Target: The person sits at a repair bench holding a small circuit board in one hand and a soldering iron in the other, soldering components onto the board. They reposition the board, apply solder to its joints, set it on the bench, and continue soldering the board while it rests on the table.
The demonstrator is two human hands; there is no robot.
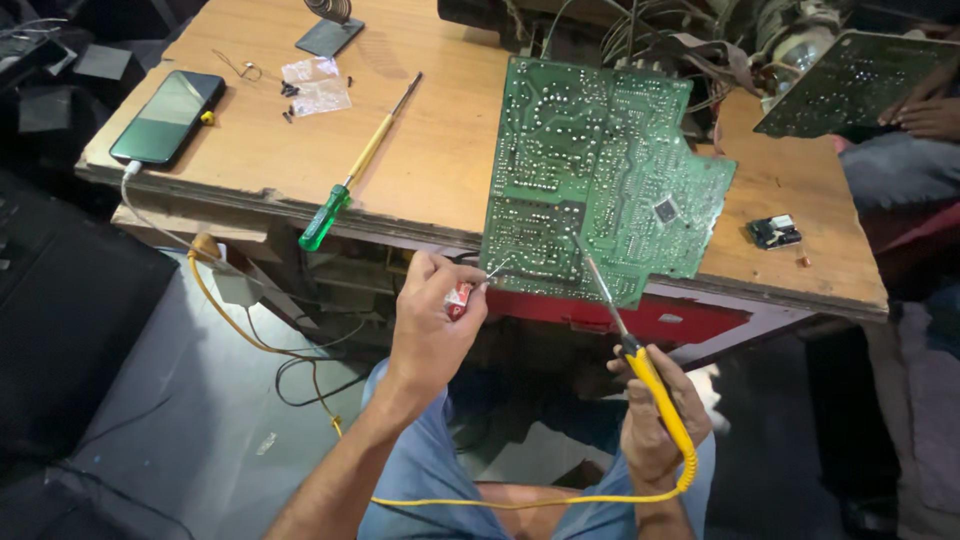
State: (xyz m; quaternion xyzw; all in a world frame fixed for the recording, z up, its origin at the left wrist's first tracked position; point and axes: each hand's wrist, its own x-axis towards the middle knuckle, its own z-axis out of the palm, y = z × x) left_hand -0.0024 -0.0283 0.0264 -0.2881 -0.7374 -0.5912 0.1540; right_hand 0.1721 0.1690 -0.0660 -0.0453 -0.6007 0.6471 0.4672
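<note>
A large green circuit board (600, 170) lies solder side up on the wooden table (440, 170), overhanging its near edge. My right hand (655, 415) grips a yellow-handled soldering iron (640, 360), whose metal tip touches the board's near edge. My left hand (432, 320) pinches a thin solder wire (497, 270) that reaches toward the board's lower left edge, with a small red and white item (459, 299) held in the fingers. The iron's yellow cord (520, 500) loops under my arms.
A green-handled screwdriver (355, 175) lies on the table left of the board, near a phone (168, 115), small plastic bags (318, 83) and loose screws. A small dark module (774, 231) sits at right. Another person's hand (925, 112) holds a second board (860, 80).
</note>
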